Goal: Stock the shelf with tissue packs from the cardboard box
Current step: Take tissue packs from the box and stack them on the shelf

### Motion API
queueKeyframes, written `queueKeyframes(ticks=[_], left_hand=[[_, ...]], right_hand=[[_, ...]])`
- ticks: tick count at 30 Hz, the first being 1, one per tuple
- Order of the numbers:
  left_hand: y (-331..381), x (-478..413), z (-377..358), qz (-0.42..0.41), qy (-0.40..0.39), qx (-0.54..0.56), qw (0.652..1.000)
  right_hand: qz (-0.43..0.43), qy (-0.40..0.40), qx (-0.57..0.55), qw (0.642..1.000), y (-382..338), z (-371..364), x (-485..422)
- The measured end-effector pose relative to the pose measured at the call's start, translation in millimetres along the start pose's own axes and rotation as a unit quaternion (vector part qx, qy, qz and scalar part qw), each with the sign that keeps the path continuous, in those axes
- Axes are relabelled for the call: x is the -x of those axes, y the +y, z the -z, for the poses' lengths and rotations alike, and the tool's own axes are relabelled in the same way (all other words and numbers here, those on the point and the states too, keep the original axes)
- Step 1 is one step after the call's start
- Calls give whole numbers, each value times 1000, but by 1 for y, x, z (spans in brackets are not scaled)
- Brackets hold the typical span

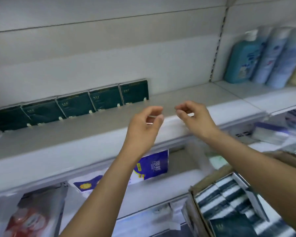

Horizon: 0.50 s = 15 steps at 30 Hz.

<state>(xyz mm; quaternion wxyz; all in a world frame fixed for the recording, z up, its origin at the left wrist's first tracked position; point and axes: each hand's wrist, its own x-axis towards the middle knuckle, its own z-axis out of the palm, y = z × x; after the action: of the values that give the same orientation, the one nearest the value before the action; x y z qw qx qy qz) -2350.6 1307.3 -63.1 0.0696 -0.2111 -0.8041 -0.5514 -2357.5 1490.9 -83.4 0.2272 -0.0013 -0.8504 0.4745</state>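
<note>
Head view: a row of dark green tissue packs [75, 106] stands upright, side by side, along the back edge of the shelf [186, 98]. It fills the left part and ends near the middle, and the board to its right is bare. The left hand [143, 124] and right hand [194, 115] hover close together over the shelf's front edge, just right of the row's end. Their fingers are loosely curled and they hold nothing. The cardboard box [192, 209] sits low at the right, under the right forearm, with spare packs [225, 197] lying in it. Bottles [263, 55] stand in the bay to the right, and a purple pack [152, 165] lies on the shelf below.

The step in hand looks like fetching another pack from the box. Done well, it would mean gripping one pack by its sides and setting it upright against the back edge. It should touch the last pack in the row, with its face forward like the others, so the line stays straight.
</note>
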Motion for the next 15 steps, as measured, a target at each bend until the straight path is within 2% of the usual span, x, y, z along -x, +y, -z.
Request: queueKeyframes(ticks=[4, 8, 11, 15], left_hand=[[7, 64, -45, 69, -16, 68, 995], [-6, 136, -90, 160, -58, 32, 985], [-26, 188, -115, 200, -127, -46, 970], [-35, 233, -143, 277, -198, -66, 938]], right_hand=[[3, 6, 16, 1000, 9, 45, 62], [-35, -19, 31, 999, 28, 78, 129], [-90, -107, 63, 988, 53, 87, 178], [-184, -236, 149, 942, 90, 96, 227]])
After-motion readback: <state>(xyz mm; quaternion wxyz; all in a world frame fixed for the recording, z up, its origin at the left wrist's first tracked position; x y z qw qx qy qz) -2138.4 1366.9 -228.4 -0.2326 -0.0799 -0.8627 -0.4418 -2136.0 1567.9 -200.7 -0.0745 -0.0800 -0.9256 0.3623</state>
